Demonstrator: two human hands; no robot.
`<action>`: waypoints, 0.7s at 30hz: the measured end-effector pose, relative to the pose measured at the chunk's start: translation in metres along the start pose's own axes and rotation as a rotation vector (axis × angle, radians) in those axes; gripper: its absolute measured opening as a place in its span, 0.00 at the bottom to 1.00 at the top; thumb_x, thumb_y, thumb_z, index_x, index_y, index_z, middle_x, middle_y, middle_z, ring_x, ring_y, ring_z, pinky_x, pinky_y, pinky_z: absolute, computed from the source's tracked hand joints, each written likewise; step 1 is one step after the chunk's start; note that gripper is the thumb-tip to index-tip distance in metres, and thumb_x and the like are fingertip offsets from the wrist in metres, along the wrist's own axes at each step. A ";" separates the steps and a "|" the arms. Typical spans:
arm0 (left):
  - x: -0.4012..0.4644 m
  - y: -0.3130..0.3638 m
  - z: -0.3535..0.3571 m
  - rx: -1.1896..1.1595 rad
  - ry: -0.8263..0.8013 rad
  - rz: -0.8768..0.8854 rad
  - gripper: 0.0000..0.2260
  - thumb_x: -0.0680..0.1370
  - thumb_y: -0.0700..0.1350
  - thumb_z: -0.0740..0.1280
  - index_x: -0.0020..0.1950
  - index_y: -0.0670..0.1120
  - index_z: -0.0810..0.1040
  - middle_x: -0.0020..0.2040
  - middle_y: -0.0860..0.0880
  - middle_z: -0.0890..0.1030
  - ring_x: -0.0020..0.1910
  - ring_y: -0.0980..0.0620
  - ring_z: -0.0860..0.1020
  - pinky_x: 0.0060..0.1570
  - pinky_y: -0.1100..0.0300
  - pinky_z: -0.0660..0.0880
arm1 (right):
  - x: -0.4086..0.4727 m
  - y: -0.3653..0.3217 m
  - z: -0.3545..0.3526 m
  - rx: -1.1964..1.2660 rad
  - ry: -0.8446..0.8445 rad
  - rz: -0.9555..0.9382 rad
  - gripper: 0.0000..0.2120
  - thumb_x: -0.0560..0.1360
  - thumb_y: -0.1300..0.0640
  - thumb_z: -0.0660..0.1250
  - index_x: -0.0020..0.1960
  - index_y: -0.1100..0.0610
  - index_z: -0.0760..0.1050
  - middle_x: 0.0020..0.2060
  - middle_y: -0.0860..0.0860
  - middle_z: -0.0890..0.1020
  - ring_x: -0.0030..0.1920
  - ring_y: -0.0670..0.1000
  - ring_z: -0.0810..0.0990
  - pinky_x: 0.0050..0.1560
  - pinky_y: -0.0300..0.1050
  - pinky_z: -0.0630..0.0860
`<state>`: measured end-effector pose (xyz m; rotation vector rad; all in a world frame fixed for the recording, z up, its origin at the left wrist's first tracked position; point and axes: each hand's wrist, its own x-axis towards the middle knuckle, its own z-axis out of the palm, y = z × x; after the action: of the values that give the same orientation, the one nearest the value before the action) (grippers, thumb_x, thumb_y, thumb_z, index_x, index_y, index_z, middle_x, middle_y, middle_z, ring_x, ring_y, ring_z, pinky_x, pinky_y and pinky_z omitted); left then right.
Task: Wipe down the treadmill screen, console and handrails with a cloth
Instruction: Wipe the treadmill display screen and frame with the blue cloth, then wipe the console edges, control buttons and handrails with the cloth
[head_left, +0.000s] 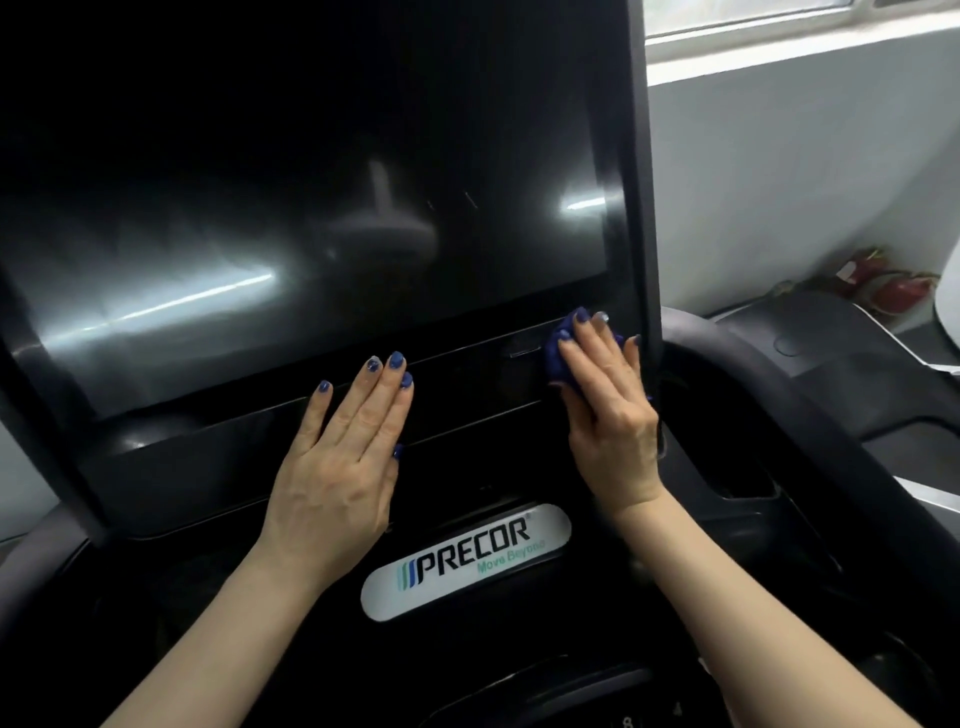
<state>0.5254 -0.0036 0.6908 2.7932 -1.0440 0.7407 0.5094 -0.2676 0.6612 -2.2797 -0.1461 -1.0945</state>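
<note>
From the head view, the right hand (605, 415) lies flat with its fingers straight, pressing a blue cloth (563, 345) against the lower right corner of the screen's (311, 208) frame; its grip is open-palmed rather than curled, and the cloth shows only as a bunched edge past the fingertips and along the left side of the hand, the rest hidden beneath the palm. The left hand (345, 457) rests flat with fingers straight and together on the dark console (467, 431) strip just below the screen, holding nothing. The screen is dark and streaked with pale reflections, its top and left side cut off by the picture's edge. Between and below the two wrists sits a white logo plate (465, 561). To the right of the right hand a curved black handrail (779, 395) sweeps down, its lower end lost in shadow. Beyond it, against the white wall (779, 182), lie red things (883, 280) too blurred to make out.
</note>
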 end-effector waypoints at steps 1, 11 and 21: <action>0.000 0.000 0.000 0.000 0.001 -0.002 0.25 0.81 0.41 0.56 0.78 0.38 0.61 0.80 0.42 0.59 0.79 0.47 0.56 0.77 0.44 0.51 | 0.000 0.002 -0.001 -0.006 -0.032 -0.051 0.15 0.79 0.62 0.65 0.65 0.65 0.77 0.68 0.59 0.73 0.71 0.58 0.70 0.74 0.62 0.60; 0.001 0.003 0.001 0.018 0.013 -0.021 0.25 0.80 0.41 0.57 0.77 0.38 0.62 0.79 0.42 0.60 0.79 0.46 0.56 0.78 0.44 0.50 | 0.017 0.025 -0.013 -0.025 0.025 -0.047 0.16 0.78 0.65 0.67 0.65 0.66 0.76 0.68 0.60 0.73 0.71 0.59 0.70 0.75 0.61 0.59; 0.019 0.017 -0.011 0.025 -0.027 0.005 0.27 0.78 0.40 0.57 0.78 0.38 0.60 0.80 0.43 0.59 0.79 0.47 0.57 0.78 0.44 0.49 | 0.021 0.049 -0.046 0.011 0.050 -0.026 0.14 0.79 0.66 0.65 0.63 0.68 0.76 0.67 0.61 0.75 0.69 0.59 0.73 0.74 0.61 0.61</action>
<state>0.5227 -0.0258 0.7076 2.8301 -1.0539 0.7240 0.5091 -0.3364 0.6758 -2.2442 -0.1617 -1.1604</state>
